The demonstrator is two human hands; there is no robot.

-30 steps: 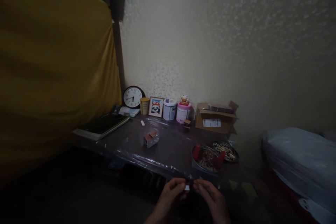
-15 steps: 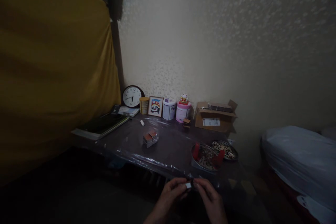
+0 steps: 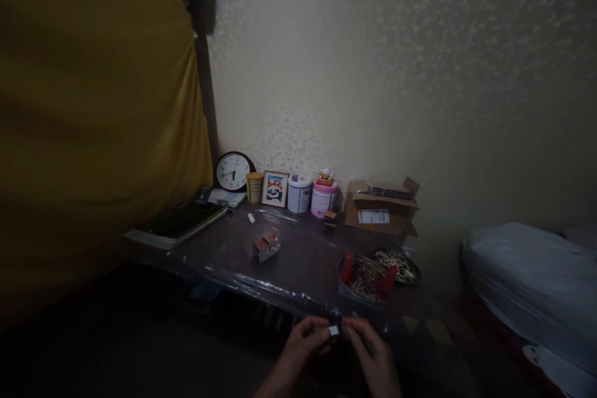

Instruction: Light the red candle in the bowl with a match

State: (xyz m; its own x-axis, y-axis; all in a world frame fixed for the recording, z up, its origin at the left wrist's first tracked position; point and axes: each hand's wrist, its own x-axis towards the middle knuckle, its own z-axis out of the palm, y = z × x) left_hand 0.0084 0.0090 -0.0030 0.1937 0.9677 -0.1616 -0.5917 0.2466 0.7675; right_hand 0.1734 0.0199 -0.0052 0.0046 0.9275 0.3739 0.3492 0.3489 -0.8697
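Observation:
At the table's near edge my left hand [image 3: 303, 343] pinches a small white box-like piece [image 3: 333, 330] between thumb and fingers. Just right of it, my right hand [image 3: 370, 347] is closed with thumb and fingertips together; what it grips is too dark to make out. Beyond my hands stands a round tin [image 3: 361, 289] holding many small sticks that look like matches, with two red pieces in it. A second round dish [image 3: 396, 266] of pale sticks sits behind. Small brown boxes, like matchboxes [image 3: 265, 247], are stacked mid-table.
Along the wall stand a clock [image 3: 234, 171], a yellow cup [image 3: 254, 188], a panda picture [image 3: 275, 189], a white tub [image 3: 299, 194], a pink tub [image 3: 323, 200] with a figurine, and a cardboard box [image 3: 380, 211]. A book [image 3: 180, 224] lies left. A small white object [image 3: 251, 218] is nearby.
The view has shifted very slightly. Both hands stay close together at the near edge, with the white piece still in my left fingers.

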